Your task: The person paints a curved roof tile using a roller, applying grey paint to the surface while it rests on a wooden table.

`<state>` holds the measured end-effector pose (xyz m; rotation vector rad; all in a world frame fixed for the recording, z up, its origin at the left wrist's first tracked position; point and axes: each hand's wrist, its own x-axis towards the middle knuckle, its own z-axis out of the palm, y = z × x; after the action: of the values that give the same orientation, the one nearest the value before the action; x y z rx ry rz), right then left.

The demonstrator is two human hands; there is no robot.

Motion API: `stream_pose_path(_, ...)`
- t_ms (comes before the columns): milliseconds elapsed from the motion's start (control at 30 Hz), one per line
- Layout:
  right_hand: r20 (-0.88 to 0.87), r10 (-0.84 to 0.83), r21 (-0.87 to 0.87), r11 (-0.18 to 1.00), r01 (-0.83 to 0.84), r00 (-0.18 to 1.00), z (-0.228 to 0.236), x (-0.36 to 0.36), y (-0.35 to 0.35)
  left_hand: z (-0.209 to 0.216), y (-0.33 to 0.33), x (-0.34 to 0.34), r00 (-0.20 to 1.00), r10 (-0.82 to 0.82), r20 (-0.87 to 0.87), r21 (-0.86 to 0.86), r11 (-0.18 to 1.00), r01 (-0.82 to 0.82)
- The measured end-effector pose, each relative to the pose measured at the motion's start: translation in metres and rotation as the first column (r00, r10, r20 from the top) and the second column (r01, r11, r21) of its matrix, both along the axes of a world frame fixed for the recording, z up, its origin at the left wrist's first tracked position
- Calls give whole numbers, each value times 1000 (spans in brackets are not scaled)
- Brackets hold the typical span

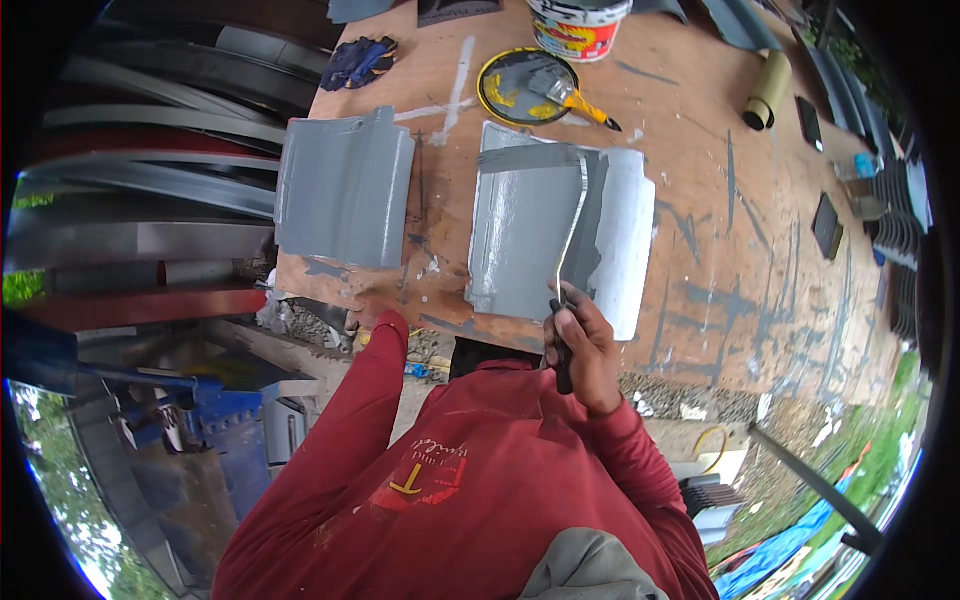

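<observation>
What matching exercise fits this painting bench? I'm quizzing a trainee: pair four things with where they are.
Things:
1. paint roller
2. brush
3. paint tub
4. gloves

Places:
A. far left corner of the board
B. on the half-painted panel, handle in the right hand
C. lying in the round yellow-rimmed lid
D. far edge, behind the lid

Pairs: 1-B, 2-C, 3-D, 4-A

The right hand (583, 345) grips a paint roller (570, 230) on a half-grey tile (520, 240); another grey tile (343, 190) lies beside it on the desk (720, 220).
</observation>
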<state>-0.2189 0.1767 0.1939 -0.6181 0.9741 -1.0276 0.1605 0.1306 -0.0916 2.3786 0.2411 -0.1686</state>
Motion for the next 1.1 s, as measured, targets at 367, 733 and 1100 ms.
stream_pose_path(367, -126, -16, 120, 992, 31, 992, -51, 71, -123, -4, -7, -9, 990, 127, 61, -26, 992, -126)
stream_pose_path(733, -108, 436, 397, 843, -363, 894, -13, 3, 35, -1, -4, -1, 993, 105, 60, 42, 993, -107)
stream_pose_path(1100, -240, 371, 298, 908, -295, 897, -29, 12, 13, -9, 5, -2, 999, 9, -54, -243, 970, -22)
